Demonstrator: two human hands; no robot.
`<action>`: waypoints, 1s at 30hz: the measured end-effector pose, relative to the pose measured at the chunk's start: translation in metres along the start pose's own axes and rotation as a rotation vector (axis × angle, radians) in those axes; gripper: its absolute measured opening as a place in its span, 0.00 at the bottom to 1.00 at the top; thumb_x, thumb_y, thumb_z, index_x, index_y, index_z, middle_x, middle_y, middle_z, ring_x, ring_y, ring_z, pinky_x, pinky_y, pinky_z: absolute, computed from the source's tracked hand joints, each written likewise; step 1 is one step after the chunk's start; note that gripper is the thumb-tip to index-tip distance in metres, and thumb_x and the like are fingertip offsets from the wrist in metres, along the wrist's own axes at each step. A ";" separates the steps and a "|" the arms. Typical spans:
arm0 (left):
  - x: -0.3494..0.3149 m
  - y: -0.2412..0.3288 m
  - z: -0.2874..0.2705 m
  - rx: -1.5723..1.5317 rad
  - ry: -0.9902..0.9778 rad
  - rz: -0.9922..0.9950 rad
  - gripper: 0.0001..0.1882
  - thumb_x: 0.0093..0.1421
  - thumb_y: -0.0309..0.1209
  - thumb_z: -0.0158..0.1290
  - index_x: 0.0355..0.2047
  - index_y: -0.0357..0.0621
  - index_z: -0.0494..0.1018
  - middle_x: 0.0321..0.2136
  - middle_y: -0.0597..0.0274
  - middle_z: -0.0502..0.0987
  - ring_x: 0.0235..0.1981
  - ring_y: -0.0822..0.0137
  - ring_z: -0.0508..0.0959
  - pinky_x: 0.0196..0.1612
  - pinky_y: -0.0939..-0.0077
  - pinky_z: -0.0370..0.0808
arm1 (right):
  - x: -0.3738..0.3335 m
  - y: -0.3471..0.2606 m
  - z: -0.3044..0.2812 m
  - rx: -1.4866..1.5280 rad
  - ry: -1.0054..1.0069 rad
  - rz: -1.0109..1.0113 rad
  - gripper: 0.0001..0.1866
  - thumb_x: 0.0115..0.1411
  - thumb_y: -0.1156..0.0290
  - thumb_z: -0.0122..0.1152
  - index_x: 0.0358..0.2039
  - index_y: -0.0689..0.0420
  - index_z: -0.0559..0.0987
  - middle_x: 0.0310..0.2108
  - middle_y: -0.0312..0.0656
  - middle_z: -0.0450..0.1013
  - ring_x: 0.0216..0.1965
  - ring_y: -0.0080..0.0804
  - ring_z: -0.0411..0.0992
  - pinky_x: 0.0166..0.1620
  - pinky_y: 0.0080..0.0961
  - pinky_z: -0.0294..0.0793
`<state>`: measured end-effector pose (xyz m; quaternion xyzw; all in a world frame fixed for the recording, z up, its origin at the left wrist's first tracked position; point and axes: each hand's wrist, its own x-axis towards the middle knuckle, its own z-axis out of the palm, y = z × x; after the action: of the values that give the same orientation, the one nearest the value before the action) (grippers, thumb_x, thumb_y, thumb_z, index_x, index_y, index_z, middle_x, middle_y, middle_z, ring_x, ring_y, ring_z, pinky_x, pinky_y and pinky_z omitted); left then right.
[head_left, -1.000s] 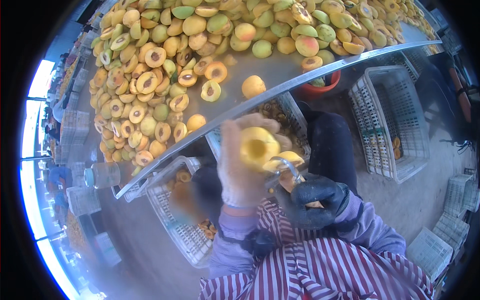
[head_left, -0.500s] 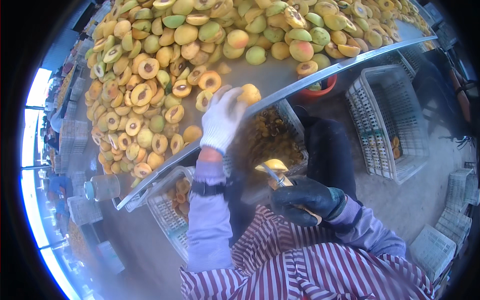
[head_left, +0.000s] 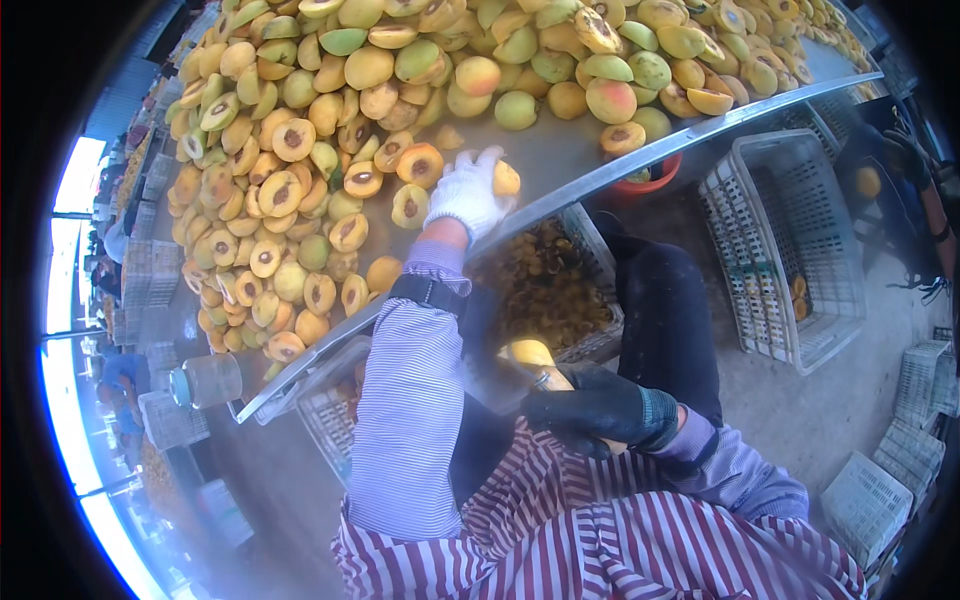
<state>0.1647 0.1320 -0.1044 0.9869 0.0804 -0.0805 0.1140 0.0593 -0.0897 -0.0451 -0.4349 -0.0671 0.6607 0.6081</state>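
My left hand (head_left: 468, 193), in a white knit glove, reaches to the near edge of the metal table. Its fingers and thumb close round a yellow peach half (head_left: 507, 180). My right hand (head_left: 600, 405), in a dark rubber glove, grips a wooden-handled knife (head_left: 556, 379) in front of my lap. At the knife's metal end sits another yellow peach piece (head_left: 527, 352), slightly blurred. Many halved peaches (head_left: 280, 193) are heaped on the table, several with brown hollows or stones showing.
Below the table's metal rim (head_left: 590, 185) stands a crate of dark scraps (head_left: 545, 290). A red bucket (head_left: 655, 178) is partly under the rim. To the right is a grey crate (head_left: 785, 250); at left, a clear jar (head_left: 210, 380). Another person's dark sleeve (head_left: 905, 180) shows far right.
My left hand has moved slightly right and closed round the peach half at the table edge. My right hand, with the knife and fruit piece, has shifted a little left and down.
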 end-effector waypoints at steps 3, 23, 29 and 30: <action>-0.006 -0.012 0.005 -0.718 0.016 -0.083 0.30 0.54 0.35 0.53 0.56 0.44 0.59 0.49 0.49 0.67 0.49 0.53 0.71 0.48 0.66 0.72 | -0.005 0.002 -0.006 -0.066 0.041 -0.037 0.16 0.61 0.57 0.53 0.31 0.59 0.70 0.11 0.33 0.63 0.08 0.18 0.62 0.10 0.15 0.58; -0.155 0.048 -0.024 -1.511 0.340 -0.039 0.24 0.62 0.40 0.47 0.50 0.33 0.63 0.45 0.51 0.71 0.43 0.60 0.74 0.47 0.71 0.72 | -0.013 0.012 -0.006 -0.741 0.408 -0.472 0.14 0.55 0.68 0.59 0.41 0.58 0.74 0.28 0.44 0.74 0.30 0.33 0.76 0.29 0.26 0.74; -0.170 0.069 -0.025 -1.889 0.246 -0.045 0.34 0.61 0.56 0.43 0.50 0.35 0.63 0.45 0.46 0.71 0.43 0.49 0.75 0.48 0.60 0.74 | -0.021 0.005 0.004 -0.565 0.369 -0.533 0.14 0.56 0.68 0.60 0.42 0.58 0.74 0.30 0.45 0.75 0.32 0.36 0.76 0.35 0.25 0.74; -0.174 0.073 -0.027 -1.905 0.237 -0.089 0.34 0.60 0.57 0.42 0.50 0.36 0.64 0.45 0.47 0.71 0.43 0.50 0.75 0.47 0.60 0.74 | -0.022 0.005 0.005 -0.551 0.368 -0.493 0.14 0.56 0.68 0.60 0.42 0.58 0.74 0.31 0.46 0.75 0.32 0.36 0.76 0.35 0.25 0.74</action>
<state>0.0123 0.0438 -0.0323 0.4779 0.1604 0.1149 0.8560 0.0496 -0.1072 -0.0341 -0.6633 -0.2338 0.3636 0.6109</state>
